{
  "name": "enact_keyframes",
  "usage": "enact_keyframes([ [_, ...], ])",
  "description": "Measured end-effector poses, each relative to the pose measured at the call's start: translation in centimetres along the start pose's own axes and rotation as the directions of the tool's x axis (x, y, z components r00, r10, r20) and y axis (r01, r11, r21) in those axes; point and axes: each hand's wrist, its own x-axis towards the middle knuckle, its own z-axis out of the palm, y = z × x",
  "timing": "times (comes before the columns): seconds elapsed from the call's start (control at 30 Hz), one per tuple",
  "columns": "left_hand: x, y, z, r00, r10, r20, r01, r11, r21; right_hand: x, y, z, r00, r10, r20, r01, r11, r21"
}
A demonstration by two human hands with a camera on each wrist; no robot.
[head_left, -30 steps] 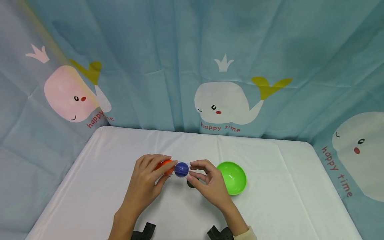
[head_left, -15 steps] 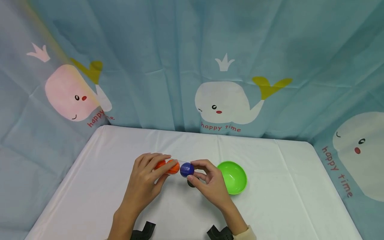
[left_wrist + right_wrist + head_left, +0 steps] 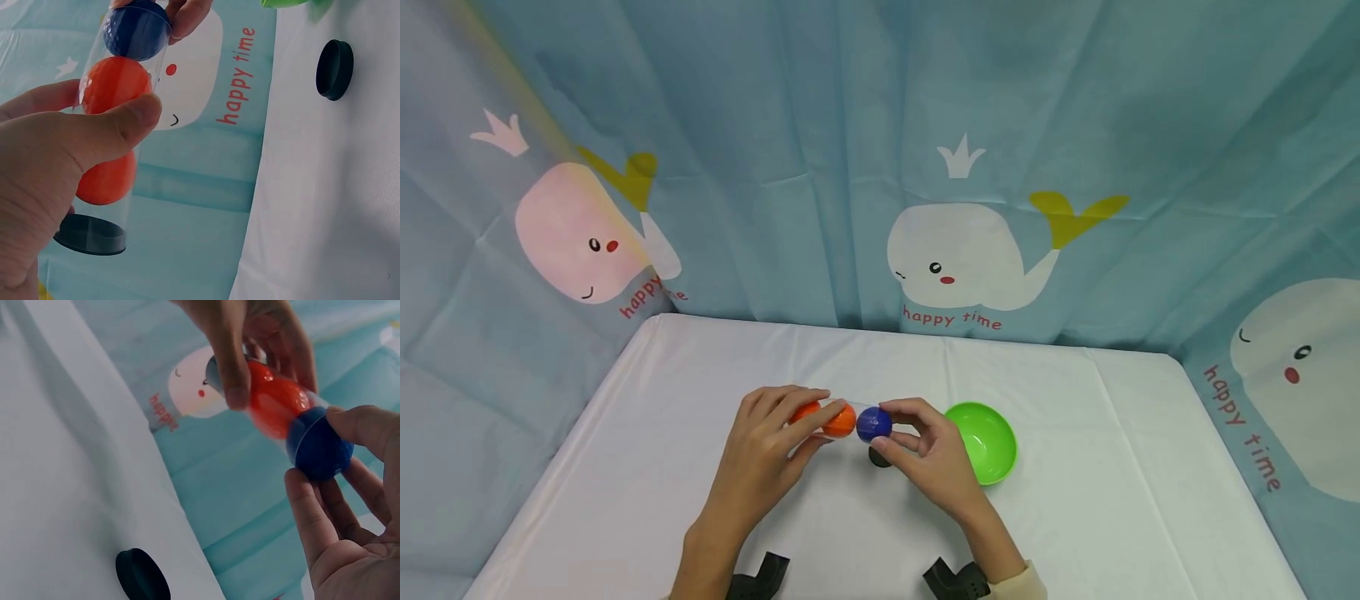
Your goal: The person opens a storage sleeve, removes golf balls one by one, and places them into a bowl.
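Observation:
A clear tube (image 3: 141, 165) with a dark end cap (image 3: 90, 235) is gripped by my left hand (image 3: 766, 439), thumb on one side and fingers on the other. Inside it lie two orange balls, one nearer the mouth (image 3: 839, 421) and one deeper (image 3: 805, 411), partly covered by fingers. At the open end a dark blue ball (image 3: 874, 425) sits partly out of the tube, its rim crossing the ball in the right wrist view. My right hand (image 3: 936, 462) pinches this ball between thumb and fingers.
On the white-covered table (image 3: 1075, 500), a loose black cap (image 3: 880, 457) lies below the hands. A green bowl (image 3: 996, 442) stands just right of my right hand. Behind the table hangs a blue curtain (image 3: 820, 167) printed with whales.
Inside the tube, the blue and orange balls have slid right, toward the open end. My right fingers, earlier apart from the blue ball, now hold it. Left hand has barely moved.

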Motion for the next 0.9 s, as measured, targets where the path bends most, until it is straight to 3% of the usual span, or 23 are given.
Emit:
enact_keyframes([
  [0.43, 0.02, 0.23, 0.25, 1.000, 0.008, 0.025, -0.008, 1.000, -0.010, -0.10, -0.27, -0.76, 0.997, 0.072, -0.007, -0.072, 0.997, 0.015],
  [0.6, 0.04, 0.10, 0.37, 1.000, 0.010, 0.016, -0.010, 1.000, -0.004, -0.15, -0.26, -0.85, 0.999, 0.050, -0.008, -0.050, 0.999, 0.009],
  [0.9, -0.11, 0.07, 0.39, 0.998, -0.039, 0.041, 0.040, 0.999, -0.028, -0.22, -0.53, -0.99, 0.998, 0.067, -0.023, -0.066, 0.998, 0.017],
])
